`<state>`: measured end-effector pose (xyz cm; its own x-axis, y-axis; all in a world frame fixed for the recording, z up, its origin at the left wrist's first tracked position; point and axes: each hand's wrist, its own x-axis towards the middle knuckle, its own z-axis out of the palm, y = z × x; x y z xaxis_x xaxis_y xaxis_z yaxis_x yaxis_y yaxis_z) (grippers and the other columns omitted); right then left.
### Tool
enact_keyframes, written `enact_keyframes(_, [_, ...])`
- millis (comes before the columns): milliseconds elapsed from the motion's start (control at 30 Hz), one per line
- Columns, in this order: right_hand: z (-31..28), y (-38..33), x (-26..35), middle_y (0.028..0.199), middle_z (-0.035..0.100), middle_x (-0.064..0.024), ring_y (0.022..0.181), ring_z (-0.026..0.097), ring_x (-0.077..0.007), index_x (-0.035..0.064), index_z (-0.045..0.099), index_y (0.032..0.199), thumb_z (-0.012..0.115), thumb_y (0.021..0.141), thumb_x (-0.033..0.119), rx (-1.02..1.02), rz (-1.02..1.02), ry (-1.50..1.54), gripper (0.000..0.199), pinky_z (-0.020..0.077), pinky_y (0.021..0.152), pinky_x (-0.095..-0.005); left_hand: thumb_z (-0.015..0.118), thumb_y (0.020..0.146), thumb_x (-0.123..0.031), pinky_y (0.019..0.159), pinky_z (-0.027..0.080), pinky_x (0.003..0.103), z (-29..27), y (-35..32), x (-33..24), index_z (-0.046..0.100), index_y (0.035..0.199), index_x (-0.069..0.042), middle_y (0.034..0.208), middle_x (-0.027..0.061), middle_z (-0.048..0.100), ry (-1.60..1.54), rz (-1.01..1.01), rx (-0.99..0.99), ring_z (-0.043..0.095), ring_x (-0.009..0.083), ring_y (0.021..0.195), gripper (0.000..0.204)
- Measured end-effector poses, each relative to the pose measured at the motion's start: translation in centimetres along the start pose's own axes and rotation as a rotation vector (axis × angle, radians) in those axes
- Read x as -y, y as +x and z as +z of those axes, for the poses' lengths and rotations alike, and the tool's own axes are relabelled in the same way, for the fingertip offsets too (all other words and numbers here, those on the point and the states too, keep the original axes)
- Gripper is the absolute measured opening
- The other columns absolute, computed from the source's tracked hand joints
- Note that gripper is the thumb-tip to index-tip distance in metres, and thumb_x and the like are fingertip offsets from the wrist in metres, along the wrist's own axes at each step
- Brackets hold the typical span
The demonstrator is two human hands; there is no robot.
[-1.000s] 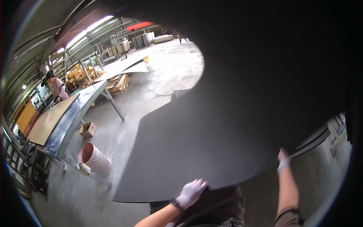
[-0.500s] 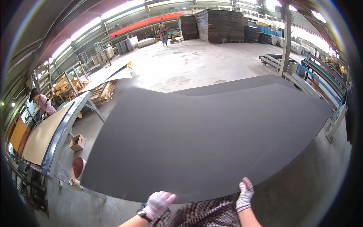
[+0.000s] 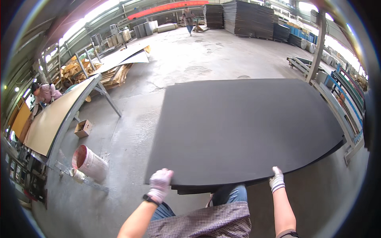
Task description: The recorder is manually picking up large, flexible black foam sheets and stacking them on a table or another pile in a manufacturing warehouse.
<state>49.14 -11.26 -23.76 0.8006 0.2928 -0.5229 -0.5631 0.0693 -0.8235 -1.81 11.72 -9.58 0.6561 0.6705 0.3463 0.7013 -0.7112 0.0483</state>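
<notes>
A large, thin black sheet (image 3: pixel 242 131) lies flat in front of me, nearly lined up on other dark sheets (image 3: pixel 186 190) whose edges show below its near side. In a white knitted glove, my left hand (image 3: pixel 160 184) is closed at the near left corner of the top sheet, its fingers curled at the edge. Farther right along the near edge, my right hand (image 3: pixel 277 181), also gloved, pinches the sheet with the thumb on top and the other fingers mostly hidden.
To the left stand a pinkish bucket (image 3: pixel 92 164), a small cardboard box (image 3: pixel 83 129) and a sloped table with a tan sheet (image 3: pixel 59 115), where a person (image 3: pixel 45 94) leans. A metal frame (image 3: pixel 345 99) flanks the right side. Tall dark stacks (image 3: pixel 250 20) and another person (image 3: pixel 188 20) are farther back.
The top sheet has shifted right and settled flatter over the stack, uncovering floor and the bucket at left. My right hand has moved right and away from me; my left has moved slightly away.
</notes>
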Motion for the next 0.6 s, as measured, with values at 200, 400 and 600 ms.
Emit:
enact_keyframes(200, [5.1,-6.1,-1.4,0.152,0.032,-0.0131,0.139,0.031,-0.0328,0.0149,0.013,0.153,0.072,0.083,0.032,0.39,0.166,-0.754,0.093,0.0319,0.108,-0.0447,0.053,0.086,-0.01,0.065,0.056,0.038,9.4,1.1,-5.4,0.054,0.103,-0.013,0.095,0.0095,0.056,0.094,-0.036,0.366,0.062,0.0253,0.086,0.017])
enact_keyframes(400, [9.8,-16.3,-2.6,0.099,0.066,-0.0065,0.107,0.059,-0.024,0.0138,0.069,0.099,0.07,0.075,0.043,0.304,-0.761,-1.7,0.038,0.0462,0.09,-0.0406,0.059,0.09,-0.018,0.08,0.055,0.04,12.2,-5.4,-2.7,0.053,0.108,-0.009,0.103,0.0112,0.055,-0.68,-0.207,0.476,0.062,0.0275,0.095,0.022])
enact_keyframes(600, [10.5,-17.1,-5.8,0.081,0.068,-0.0062,0.086,0.064,-0.0254,0.0126,0.071,0.076,0.071,0.07,0.028,0.332,-1.121,-1.468,0.017,0.0475,0.081,-0.041,0.054,0.062,-0.088,0.113,0.028,0.047,6.6,-16.2,22.8,0.051,0.129,-0.001,0.132,0.0166,0.053,-2.048,-1.417,-1.023,0.042,0.0284,0.13,0.11])
